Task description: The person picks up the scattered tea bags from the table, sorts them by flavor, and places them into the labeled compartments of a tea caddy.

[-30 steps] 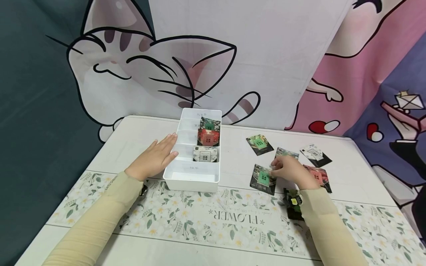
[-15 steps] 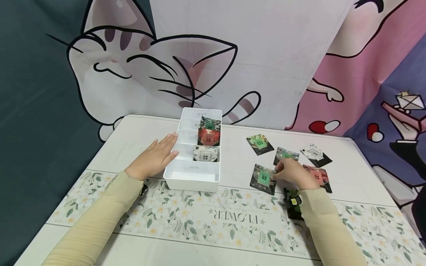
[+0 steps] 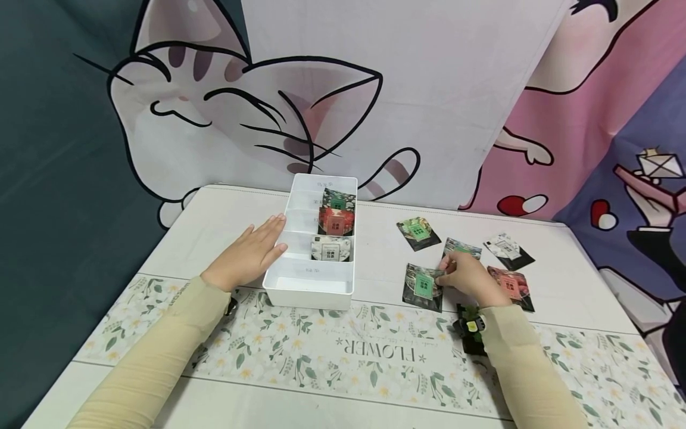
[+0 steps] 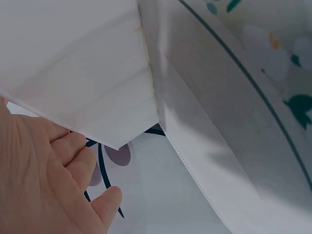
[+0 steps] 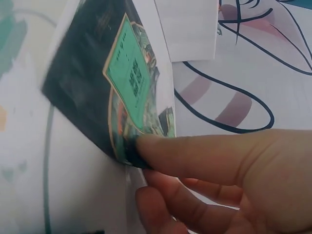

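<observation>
My right hand [image 3: 470, 279] pinches the upper right corner of a dark sachet with a green label [image 3: 415, 296] between thumb and fingers. In the right wrist view this sachet [image 5: 80, 80] tilts, its pinched corner bending under the thumb [image 5: 170, 152]. My left hand [image 3: 248, 255] lies with straight fingers along the left side of a long white divided box [image 3: 308, 298]. From the left wrist, the hand [image 4: 46, 170] shows beside the box's wall [image 4: 92, 92]. Inside the box stand a white sachet [image 3: 330, 249], a red one [image 3: 335, 224] and a green-labelled one [image 3: 337, 200].
Right of the box lie several more sachets: a light green one [image 3: 419, 233], a green-labelled one [image 3: 462, 246] partly behind my right hand, a white one [image 3: 509, 250] and a red one [image 3: 511, 287]. A cartoon-printed cloth [image 3: 445, 107] hangs behind the table [image 3: 300, 399].
My right fingers have closed on the corner of the green-labelled sachet, which has turned slightly and tilted up. My left hand and the box have stayed in place.
</observation>
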`<state>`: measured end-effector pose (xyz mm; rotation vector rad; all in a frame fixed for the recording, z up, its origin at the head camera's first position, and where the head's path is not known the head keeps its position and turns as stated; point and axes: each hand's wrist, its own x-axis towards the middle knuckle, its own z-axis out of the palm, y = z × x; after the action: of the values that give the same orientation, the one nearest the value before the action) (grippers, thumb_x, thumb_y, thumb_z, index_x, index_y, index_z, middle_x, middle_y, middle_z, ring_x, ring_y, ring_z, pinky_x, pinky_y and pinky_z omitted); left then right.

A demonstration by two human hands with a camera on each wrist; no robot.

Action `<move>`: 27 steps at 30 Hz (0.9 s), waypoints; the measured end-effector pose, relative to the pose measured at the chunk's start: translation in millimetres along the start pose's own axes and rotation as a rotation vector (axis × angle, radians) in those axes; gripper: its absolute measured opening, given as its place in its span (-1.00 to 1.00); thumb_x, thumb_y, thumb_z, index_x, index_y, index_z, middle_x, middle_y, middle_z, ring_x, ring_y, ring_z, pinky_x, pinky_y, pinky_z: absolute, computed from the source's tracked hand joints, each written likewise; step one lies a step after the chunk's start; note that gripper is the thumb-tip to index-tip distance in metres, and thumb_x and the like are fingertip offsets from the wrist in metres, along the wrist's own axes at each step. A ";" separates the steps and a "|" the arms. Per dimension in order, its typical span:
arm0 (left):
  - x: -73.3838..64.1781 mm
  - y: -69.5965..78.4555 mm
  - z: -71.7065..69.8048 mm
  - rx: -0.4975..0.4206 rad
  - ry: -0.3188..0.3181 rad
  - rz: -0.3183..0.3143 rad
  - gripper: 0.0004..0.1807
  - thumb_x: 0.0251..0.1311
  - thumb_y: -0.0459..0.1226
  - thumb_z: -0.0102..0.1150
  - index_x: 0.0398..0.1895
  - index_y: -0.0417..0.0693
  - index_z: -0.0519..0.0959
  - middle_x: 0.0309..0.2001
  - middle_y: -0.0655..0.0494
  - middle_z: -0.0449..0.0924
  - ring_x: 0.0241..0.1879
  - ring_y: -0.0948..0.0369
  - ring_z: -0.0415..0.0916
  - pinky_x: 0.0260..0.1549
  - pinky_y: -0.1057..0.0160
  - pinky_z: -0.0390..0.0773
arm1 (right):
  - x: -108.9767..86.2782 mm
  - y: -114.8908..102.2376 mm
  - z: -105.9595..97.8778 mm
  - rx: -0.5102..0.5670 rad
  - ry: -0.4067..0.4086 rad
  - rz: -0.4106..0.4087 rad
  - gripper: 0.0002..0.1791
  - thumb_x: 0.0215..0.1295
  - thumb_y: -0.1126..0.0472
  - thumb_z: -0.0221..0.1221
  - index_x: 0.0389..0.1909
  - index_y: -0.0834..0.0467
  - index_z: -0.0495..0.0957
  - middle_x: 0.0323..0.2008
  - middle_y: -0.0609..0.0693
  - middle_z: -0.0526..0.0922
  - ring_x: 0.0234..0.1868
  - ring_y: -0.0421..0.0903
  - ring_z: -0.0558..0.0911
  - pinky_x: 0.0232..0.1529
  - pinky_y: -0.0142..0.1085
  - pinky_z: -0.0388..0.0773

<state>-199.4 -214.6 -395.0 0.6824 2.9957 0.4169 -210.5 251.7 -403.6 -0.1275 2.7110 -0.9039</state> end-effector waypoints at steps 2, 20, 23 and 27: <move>-0.3 0.4 -0.3 -0.001 0.000 0.000 -0.25 0.63 0.06 -0.42 0.63 -0.24 -0.14 0.63 -0.09 -0.18 0.61 -0.04 -0.22 0.53 -0.19 -0.22 | 0.0 -1.1 1.6 0.027 0.015 0.010 -0.80 0.25 0.33 0.34 -0.18 0.28 0.54 -0.31 0.12 0.55 -0.32 0.03 0.49 -0.32 -0.15 0.48; 0.3 -0.1 0.0 -0.005 0.003 -0.002 -0.25 0.63 0.06 -0.42 0.63 -0.23 -0.14 0.63 -0.09 -0.18 0.61 -0.03 -0.23 0.53 -0.20 -0.22 | 7.6 -5.7 8.3 0.389 0.095 0.008 -0.72 0.31 0.36 0.30 -0.01 0.37 0.56 -0.30 0.04 0.55 -0.37 -0.14 0.62 -0.28 -0.33 0.71; 0.3 0.0 -0.1 -0.005 0.003 -0.002 -0.25 0.63 0.06 -0.42 0.63 -0.23 -0.14 0.63 -0.09 -0.18 0.61 -0.03 -0.22 0.53 -0.20 -0.21 | 7.8 -8.4 9.1 0.410 0.098 -0.017 -0.70 0.34 0.34 0.28 0.03 0.39 0.54 -0.28 0.05 0.59 -0.36 -0.14 0.62 -0.27 -0.33 0.71; 0.1 0.0 -0.4 -0.004 0.003 0.000 -0.25 0.63 0.06 -0.42 0.63 -0.24 -0.14 0.63 -0.09 -0.18 0.61 -0.03 -0.22 0.53 -0.21 -0.20 | 6.8 -13.7 9.1 0.444 0.096 -0.034 -0.67 0.36 0.31 0.26 0.08 0.36 0.52 -0.27 0.07 0.63 -0.41 -0.11 0.63 -0.25 -0.27 0.69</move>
<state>-199.5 -214.7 -394.6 0.6817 2.9967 0.4233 -214.4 234.3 -403.9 -0.0391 2.5225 -1.5280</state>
